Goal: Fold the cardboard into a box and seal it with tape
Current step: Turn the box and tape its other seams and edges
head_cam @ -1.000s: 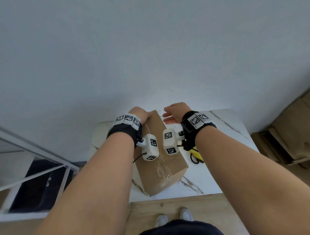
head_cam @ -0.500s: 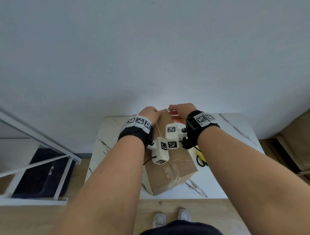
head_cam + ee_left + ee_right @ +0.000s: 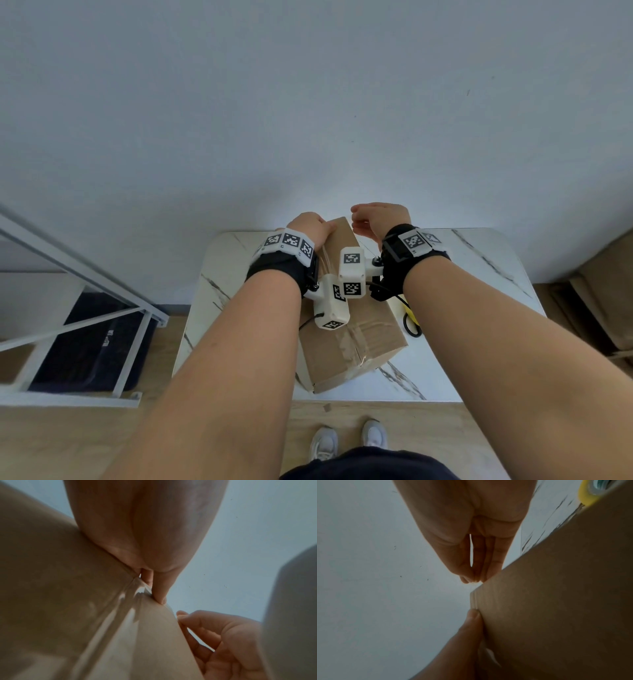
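Observation:
A brown cardboard box (image 3: 356,335) lies closed on the white marble table (image 3: 479,274), with clear tape (image 3: 120,615) running along its top seam. My left hand (image 3: 310,226) is at the box's far end, its thumb (image 3: 160,596) pressing the tape down at the far edge; its other fingers are mostly hidden behind that edge. My right hand (image 3: 371,219) hovers just past the far right corner (image 3: 474,599), fingertips (image 3: 469,579) pinched together on what looks like the clear tape's loose end.
A yellow tape roll (image 3: 587,497) lies on the table right of the box, and a yellow and black tool (image 3: 409,317) shows there in the head view. A plain wall stands close behind the table. A white metal frame (image 3: 102,308) stands at the left, a brown seat (image 3: 609,291) at the right.
My right hand has come in from the right to the box's far corner and closed its fingers into a pinch. My left hand has stayed on the far end.

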A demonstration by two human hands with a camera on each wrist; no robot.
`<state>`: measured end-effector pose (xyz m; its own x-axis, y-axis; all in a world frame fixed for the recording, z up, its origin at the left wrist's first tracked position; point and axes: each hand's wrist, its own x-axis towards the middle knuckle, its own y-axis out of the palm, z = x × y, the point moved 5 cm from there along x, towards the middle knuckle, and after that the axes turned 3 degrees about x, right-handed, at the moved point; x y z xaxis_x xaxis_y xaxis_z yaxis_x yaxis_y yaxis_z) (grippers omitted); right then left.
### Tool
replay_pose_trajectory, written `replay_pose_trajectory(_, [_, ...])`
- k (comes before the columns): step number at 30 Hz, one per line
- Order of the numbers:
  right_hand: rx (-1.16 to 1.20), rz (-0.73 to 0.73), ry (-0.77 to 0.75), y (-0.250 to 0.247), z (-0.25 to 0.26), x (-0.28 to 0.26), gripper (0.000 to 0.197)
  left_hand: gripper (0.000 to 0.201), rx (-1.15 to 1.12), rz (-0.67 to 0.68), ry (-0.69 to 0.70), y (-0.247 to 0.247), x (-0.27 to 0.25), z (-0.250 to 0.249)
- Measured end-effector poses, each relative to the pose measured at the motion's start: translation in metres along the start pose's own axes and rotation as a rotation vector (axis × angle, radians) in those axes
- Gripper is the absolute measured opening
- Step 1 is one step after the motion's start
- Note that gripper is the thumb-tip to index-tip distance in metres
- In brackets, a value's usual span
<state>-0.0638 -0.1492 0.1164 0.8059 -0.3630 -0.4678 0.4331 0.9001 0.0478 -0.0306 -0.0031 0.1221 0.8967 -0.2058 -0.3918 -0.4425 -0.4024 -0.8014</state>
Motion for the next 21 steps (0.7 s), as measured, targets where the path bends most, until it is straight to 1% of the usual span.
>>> replay_pose_trajectory(3, [-0.119,0.004,0.120,0.006,-0.004,0.006,0.016,0.031,-0.008,0.002,-0.005,0.000,0.000,0.000])
replay_pose_trajectory(6, [-0.172,0.064,0.215,0.009,-0.008,0.003,0.012,0.038,0.000,0.004,0.001,0.000,-0.001,0.000])
replay_pose_trajectory(8, [-0.162,0.096,0.252,0.010,-0.010,0.001,0.010,0.032,0.011,0.008,0.014,0.000,-0.001,-0.001])
replay_pose_trajectory(10, [-0.278,0.127,0.286,0.010,-0.009,-0.004,0.007,0.028,0.008,0.000,0.020,0.000,0.000,-0.001])
replay_pose_trajectory(12, [-0.388,0.131,0.286,0.007,-0.008,-0.004,0.017,0.026,-0.002,-0.009,0.030,-0.001,0.001,-0.001])
replay_pose_trajectory(14, [-0.368,0.165,0.264,0.007,-0.006,-0.004,0.026,0.026,-0.001,-0.009,0.037,-0.002,0.000,-0.001])
replay_pose_trajectory(17, [-0.480,0.241,0.251,0.004,-0.003,-0.011,0.028,0.027,-0.012,-0.014,0.034,-0.002,0.001,0.000])
replay_pose_trajectory(21, [-0.455,0.218,0.206,0.002,0.002,-0.010,0.033,0.029,-0.022,-0.025,0.030,-0.002,0.000,-0.001])
